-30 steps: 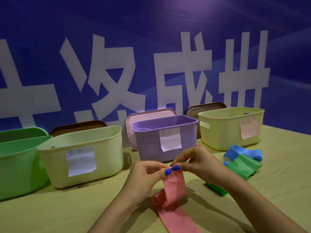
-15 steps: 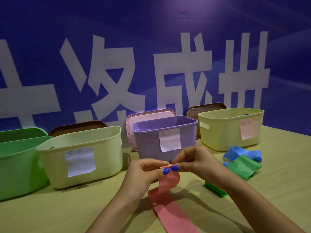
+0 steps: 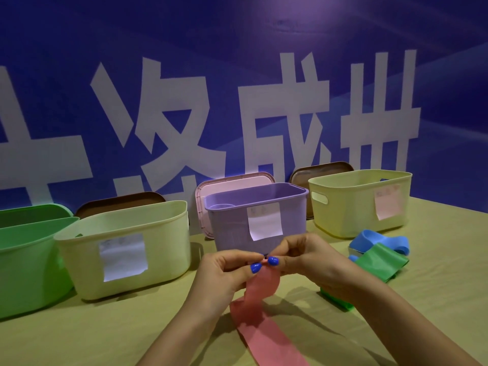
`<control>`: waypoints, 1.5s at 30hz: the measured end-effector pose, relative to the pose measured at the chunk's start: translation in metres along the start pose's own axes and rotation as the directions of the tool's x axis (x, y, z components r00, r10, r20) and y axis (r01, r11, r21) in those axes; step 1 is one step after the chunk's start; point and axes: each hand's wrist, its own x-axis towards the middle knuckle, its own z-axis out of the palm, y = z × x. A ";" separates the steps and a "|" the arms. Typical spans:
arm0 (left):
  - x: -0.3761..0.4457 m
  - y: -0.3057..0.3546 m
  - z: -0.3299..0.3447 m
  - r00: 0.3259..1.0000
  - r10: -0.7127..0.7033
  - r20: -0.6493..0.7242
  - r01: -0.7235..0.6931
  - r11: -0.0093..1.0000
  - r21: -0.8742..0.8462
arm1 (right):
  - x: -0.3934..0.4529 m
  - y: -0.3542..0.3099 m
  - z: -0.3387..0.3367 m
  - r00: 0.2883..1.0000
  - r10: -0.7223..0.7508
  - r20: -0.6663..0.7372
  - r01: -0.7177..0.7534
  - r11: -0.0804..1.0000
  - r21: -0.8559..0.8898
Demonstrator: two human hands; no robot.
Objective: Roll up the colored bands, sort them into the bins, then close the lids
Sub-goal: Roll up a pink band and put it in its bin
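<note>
A pink band (image 3: 260, 310) hangs from my two hands and trails down across the table toward me. My left hand (image 3: 224, 276) and my right hand (image 3: 306, 260) pinch its top end between thumbs and fingers, in front of the purple bin (image 3: 237, 233). A green band (image 3: 380, 262) and a blue band (image 3: 375, 240) lie on the table to the right. A green bin (image 3: 23, 265), a pale green bin (image 3: 163, 247) and a yellow bin (image 3: 351, 210) stand open in the row.
Lids lean behind the bins: a brown lid (image 3: 118, 203), a pink lid (image 3: 232, 180) and another brown lid (image 3: 319, 171). A blue wall with big white characters stands right behind. Paper labels hang on three bins.
The hands have pulled the top end of the pink band in tighter, so less of the hanging strip shows below the fingers. Bins and other bands are unmoved.
</note>
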 end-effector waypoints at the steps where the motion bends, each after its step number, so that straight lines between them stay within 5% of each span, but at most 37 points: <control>1: 0.000 0.000 0.000 1.000 -0.007 0.004 0.007 1.000 -0.014 | 0.000 0.000 0.002 1.000 0.002 0.012 -0.002 0.999 0.046; 4: 0.001 -0.002 -0.002 1.000 -0.017 0.007 0.017 1.000 -0.014 | 0.000 0.001 0.006 1.000 0.016 0.019 -0.017 0.999 0.035; 10: 0.002 -0.004 -0.002 0.999 -0.047 -0.001 0.047 0.999 0.016 | 0.001 -0.001 0.005 0.999 0.004 -0.035 -0.013 0.966 -0.258; 16: 0.004 -0.011 -0.004 0.981 -0.186 -0.048 0.182 0.980 -0.076 | 0.003 0.007 0.015 0.986 -0.134 -0.099 0.068 0.864 -0.499; 26: 0.005 -0.011 -0.004 0.972 -0.234 0.015 0.228 0.928 -0.295 | 0.004 0.007 0.013 0.985 -0.109 -0.134 0.069 0.960 -0.272; 45: 0.003 -0.012 0.001 0.991 -0.098 -0.090 0.096 0.995 -0.022 | 0.001 0.000 0.009 0.996 0.027 -0.090 -0.041 0.988 -0.151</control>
